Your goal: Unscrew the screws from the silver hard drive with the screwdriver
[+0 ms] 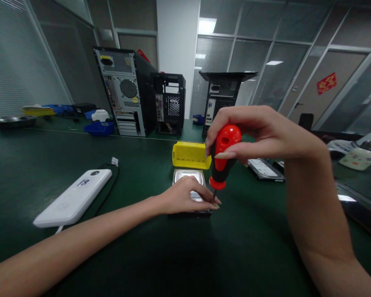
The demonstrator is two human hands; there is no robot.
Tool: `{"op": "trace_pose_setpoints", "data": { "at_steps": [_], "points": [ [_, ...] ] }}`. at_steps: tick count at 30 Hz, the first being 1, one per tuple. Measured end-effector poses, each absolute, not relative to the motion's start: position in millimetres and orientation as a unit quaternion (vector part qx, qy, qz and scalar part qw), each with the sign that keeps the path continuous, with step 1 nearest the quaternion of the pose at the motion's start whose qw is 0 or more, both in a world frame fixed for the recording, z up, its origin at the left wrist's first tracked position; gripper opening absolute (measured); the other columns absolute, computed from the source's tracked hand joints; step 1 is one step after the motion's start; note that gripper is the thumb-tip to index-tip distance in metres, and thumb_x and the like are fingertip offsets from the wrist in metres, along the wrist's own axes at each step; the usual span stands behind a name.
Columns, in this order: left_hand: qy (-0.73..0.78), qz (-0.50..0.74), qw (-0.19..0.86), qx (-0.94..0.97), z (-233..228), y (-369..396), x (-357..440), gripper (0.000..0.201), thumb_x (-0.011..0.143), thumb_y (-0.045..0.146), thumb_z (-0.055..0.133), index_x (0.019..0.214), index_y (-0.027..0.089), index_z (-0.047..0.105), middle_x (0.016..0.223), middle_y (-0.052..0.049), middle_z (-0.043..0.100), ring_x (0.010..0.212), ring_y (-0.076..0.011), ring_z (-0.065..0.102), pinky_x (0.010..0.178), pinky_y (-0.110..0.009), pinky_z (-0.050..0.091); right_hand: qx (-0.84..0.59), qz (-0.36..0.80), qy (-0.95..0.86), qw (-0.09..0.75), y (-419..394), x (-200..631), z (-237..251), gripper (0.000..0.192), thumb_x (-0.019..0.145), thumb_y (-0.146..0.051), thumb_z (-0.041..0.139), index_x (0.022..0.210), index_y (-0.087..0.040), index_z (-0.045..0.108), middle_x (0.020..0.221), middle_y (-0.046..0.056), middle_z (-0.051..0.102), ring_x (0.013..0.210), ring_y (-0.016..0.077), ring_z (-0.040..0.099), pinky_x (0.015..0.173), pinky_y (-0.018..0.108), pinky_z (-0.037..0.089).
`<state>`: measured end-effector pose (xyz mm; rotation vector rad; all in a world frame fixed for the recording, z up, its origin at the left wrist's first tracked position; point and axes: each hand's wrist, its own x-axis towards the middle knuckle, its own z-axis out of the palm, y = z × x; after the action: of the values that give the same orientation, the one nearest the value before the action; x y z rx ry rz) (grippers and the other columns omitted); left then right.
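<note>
Three computer towers (pixel 123 90) – two hard drives (pixel 188 181); one screwdriver (pixel 223 159); one yellow box (pixel 191 155); one white power bank (pixel 76 197)

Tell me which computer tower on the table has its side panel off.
The middle tower, the small black one: its open frame shows empty bays, while the left tower and right tower look closed.

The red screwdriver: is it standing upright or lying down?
Upright. The right hand grips the screwdriver handle on top; its tip points down at the hard drive.

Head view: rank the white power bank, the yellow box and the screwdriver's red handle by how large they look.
1. White power bank, nearest the camera, which inflates it.
2. Yellow box.
3. Red handle, partly covered by the right hand; close to the box, so that order is unsure.
</note>
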<state>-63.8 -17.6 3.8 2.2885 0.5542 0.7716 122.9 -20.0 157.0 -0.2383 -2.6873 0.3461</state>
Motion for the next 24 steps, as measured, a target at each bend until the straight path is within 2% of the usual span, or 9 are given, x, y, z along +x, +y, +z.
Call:
{"op": "trace_pose_setpoints", "data": {
  "at_steps": [4,9,15,20,24],
  "points": [
    [0.223,0.344,0.367,0.835,1,-20,-61,0.016,0.072,0.023,0.082,0.083,0.013,0.077,0.098,-0.009,0.078,0.092,-0.0214,0.073,0.086,-0.03,0.055,-0.089,0.107,-0.968,0.209,-20,121,157,0.019,0.092,-0.032,0.058,0.099,-0.015,0.063,0.096,0.005,0.065,0.086,0.0101,0.064,0.072,0.018,0.054],
    [0.235,0.395,0.363,0.811,-1,-23,-59,0.01,0.074,0.02,0.081,0.08,0.014,0.077,0.089,-0.006,0.079,0.082,-0.0185,0.074,0.081,-0.028,0.057,-0.076,0.11,-0.969,0.209,-19,123,157,0.019,0.092,-0.031,0.057,0.098,-0.015,0.065,0.096,0.005,0.067,0.081,0.0088,0.064,0.07,0.018,0.053],
    [0.221,0.387,0.358,0.82,2,-24,-59,0.008,0.076,0.018,0.079,0.081,0.013,0.078,0.089,-0.008,0.079,0.083,-0.0182,0.074,0.081,-0.027,0.057,-0.067,0.165,-0.967,0.184,-16,131,157,0.029,0.099,-0.025,0.043,0.117,-0.008,0.059,0.107,0.006,0.064,0.074,0.0035,0.059,0.052,0.01,0.044],
    [0.215,0.386,0.346,0.827,2,-24,-59,0.009,0.076,0.018,0.079,0.084,0.014,0.078,0.091,-0.007,0.079,0.086,-0.0185,0.073,0.083,-0.028,0.056,-0.037,0.178,-0.966,0.185,-16,135,159,0.026,0.097,-0.023,0.047,0.114,-0.007,0.059,0.106,0.005,0.064,0.072,0.0018,0.059,0.052,0.009,0.043],
    [0.206,0.387,0.353,0.826,1,-24,-59,0.007,0.077,0.017,0.078,0.084,0.014,0.078,0.091,-0.007,0.078,0.088,-0.0187,0.073,0.083,-0.028,0.057,-0.057,0.156,-0.968,0.19,-18,132,160,0.018,0.091,-0.025,0.059,0.103,-0.013,0.063,0.099,0.004,0.065,0.087,0.01,0.063,0.067,0.017,0.052]
  ]
}}
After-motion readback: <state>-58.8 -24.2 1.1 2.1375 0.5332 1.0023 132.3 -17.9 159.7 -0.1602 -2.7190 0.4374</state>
